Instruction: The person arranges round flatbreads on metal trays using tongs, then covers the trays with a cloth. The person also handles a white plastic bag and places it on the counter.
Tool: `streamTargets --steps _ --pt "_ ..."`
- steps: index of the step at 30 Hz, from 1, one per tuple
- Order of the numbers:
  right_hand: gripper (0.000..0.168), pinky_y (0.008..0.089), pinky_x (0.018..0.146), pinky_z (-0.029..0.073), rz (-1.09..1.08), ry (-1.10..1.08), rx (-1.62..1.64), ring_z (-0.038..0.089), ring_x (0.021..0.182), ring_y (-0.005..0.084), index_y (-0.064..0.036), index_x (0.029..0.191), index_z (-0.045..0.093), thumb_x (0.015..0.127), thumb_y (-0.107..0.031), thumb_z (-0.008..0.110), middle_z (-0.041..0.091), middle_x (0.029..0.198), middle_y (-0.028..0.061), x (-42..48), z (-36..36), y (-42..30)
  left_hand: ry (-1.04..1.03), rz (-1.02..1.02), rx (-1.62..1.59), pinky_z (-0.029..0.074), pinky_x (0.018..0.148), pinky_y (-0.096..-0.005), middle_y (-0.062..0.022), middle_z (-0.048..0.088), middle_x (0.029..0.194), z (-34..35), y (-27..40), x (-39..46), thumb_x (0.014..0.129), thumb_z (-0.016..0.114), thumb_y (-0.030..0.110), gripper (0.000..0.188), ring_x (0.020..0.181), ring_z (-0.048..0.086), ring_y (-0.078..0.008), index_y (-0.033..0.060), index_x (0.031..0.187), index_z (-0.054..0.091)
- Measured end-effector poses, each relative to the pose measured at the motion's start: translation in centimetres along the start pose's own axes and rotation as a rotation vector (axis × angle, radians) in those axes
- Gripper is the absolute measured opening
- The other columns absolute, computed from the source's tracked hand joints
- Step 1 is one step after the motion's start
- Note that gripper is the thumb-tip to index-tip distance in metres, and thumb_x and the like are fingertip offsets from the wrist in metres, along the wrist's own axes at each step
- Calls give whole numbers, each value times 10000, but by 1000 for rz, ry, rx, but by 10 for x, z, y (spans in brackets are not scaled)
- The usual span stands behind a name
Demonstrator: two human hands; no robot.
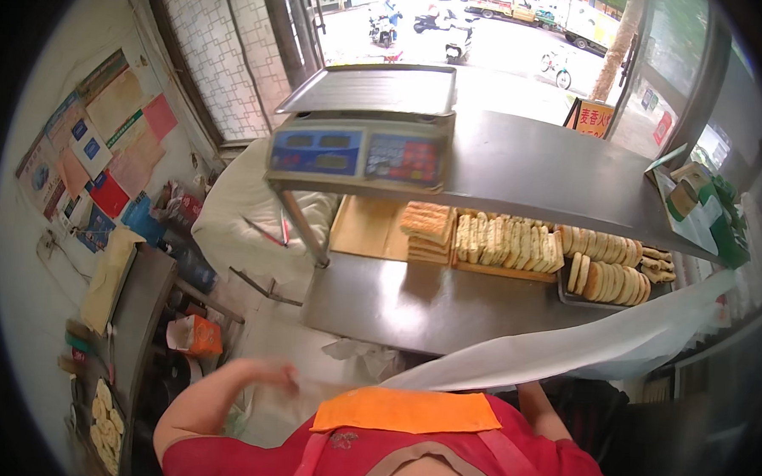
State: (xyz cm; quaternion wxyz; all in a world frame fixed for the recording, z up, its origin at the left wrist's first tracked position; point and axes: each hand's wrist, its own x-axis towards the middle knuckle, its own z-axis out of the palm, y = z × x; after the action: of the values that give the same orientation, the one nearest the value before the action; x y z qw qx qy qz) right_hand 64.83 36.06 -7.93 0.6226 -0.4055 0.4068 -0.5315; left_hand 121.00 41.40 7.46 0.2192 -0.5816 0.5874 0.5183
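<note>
My left hand [282, 377] is raised at the lower left, blurred by motion, just left of the orange apron bib [405, 410]. Nothing can be made out in it, and how its fingers are held is unclear. On the other side, my right forearm [542, 414] runs up beneath a long white sheet [561, 345], which hides the hand. Cloth or plastic, I cannot tell; the sheet slants from my chest up to the right, across the front of the lower steel counter [378, 302].
Above the counter, a steel shelf [524, 161] bears a price scale [359, 151]. Under it sit sliced flatbreads [508, 240] in a wooden tray and round breads [615, 281] in a dark tray. At left, a side table [143, 291] holds dough pieces [106, 427]. An orange box [195, 335] stands below.
</note>
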Motion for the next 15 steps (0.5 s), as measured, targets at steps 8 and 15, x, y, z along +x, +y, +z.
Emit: streamTargets --steps 8,15 --pt "624 393 948 483 -729 -521 -961 612 1085 317 -50 1245 573 669 -61 812 623 1206 148 24 302 -169 1250 405 265 489 685 -440 -171 652 827 -152 3 -58 684 747 232 270 802 620 -372 73 892 682" --pt "344 428 820 503 -609 -435 -1523 637 944 344 -60 996 654 722 -239 758 681 934 158 129 457 -174 985 515 -53 442 602 -332 -54 611 656 -184 24 -105 742 761 129 188 626 532 -142 2 851 675"
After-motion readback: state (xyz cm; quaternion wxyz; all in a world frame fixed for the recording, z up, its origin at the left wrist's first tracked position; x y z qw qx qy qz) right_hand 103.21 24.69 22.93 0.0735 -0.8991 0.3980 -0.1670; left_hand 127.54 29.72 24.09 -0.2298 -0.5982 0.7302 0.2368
